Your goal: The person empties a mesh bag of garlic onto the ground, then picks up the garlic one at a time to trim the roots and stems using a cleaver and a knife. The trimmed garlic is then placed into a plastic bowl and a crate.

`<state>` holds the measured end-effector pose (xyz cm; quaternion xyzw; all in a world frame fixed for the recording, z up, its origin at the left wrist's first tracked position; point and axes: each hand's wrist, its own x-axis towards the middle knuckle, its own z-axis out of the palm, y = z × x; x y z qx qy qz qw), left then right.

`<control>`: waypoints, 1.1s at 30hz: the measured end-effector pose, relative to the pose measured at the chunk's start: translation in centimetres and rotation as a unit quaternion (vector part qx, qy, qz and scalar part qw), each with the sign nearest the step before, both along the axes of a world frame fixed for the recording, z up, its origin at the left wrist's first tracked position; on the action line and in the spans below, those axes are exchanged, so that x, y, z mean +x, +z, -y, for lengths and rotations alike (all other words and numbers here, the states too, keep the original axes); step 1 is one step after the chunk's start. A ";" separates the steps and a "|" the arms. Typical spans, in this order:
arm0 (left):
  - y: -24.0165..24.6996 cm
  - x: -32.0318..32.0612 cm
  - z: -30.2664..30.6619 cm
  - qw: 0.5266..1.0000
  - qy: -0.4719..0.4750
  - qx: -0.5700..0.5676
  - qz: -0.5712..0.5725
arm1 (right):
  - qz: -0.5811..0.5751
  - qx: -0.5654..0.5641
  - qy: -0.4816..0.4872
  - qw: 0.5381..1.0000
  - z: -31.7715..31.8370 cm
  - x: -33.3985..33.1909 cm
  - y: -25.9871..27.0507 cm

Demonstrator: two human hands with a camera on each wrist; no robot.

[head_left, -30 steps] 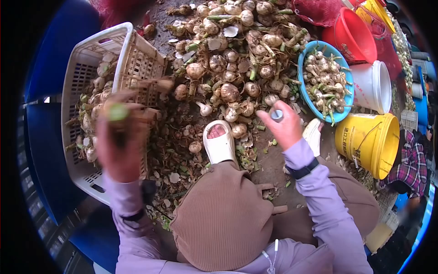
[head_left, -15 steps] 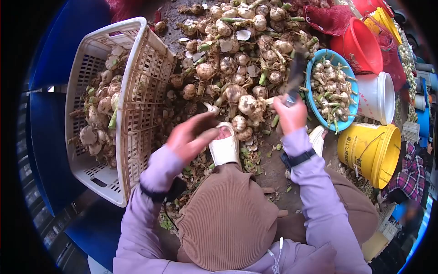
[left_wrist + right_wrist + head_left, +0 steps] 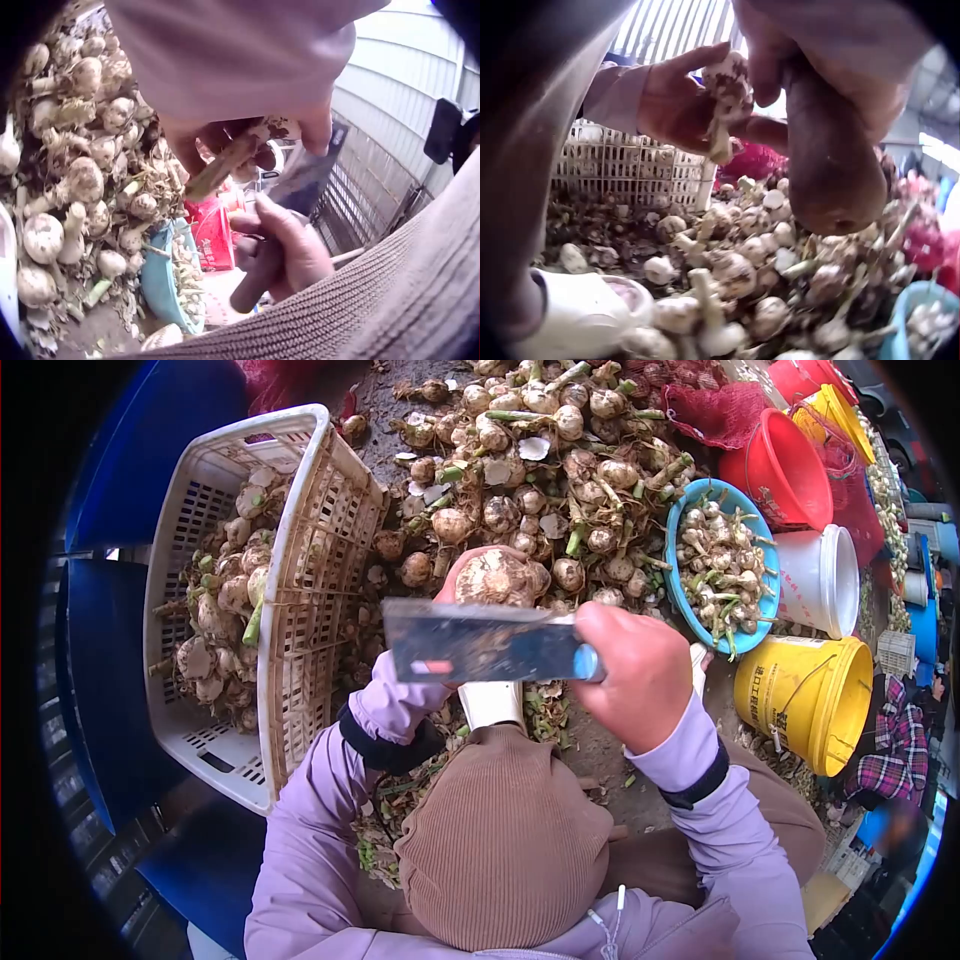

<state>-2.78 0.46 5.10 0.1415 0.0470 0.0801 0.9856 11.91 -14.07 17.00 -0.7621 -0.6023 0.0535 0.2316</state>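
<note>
Lilac top (image 3: 300,860) w/ blk wrist straps (image 3: 700,782), wht drawstring (image 3: 621,900), brn ribbed trousers (image 3: 505,830) & wht open-toe shoe (image 3: 577,319).

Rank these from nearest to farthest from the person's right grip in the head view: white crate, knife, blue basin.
1. Knife: held in the right grip.
2. Blue basin: forward and to the right.
3. White crate: across on the left.

Your left hand (image 3: 671,105) holds a dirt-streaked garlic bulb (image 3: 729,81), stem down. Your right hand (image 3: 861,86) grips a thick brown handle (image 3: 832,161), butt end low. Behind your left hand: pale slatted crate (image 3: 630,169). Below: garlic heap (image 3: 739,274), your white shoe (image 3: 581,319) lower left, blue basin (image 3: 898,322) holding garlic lower right, cropped.
</note>
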 end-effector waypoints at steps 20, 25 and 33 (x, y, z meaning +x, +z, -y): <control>7.0 -0.9 -0.5 0.716 0.085 0.688 -0.080 | -0.025 -0.069 -0.140 0.987 1.6 3.5 -3.9; 4.6 -0.2 -0.2 0.877 0.050 0.426 -0.215 | -0.167 0.017 -0.102 0.980 1.1 2.1 -0.9; 5.7 -0.9 -1.5 0.906 0.055 0.401 -0.121 | -0.681 0.125 -0.161 0.703 -2.0 1.8 -3.0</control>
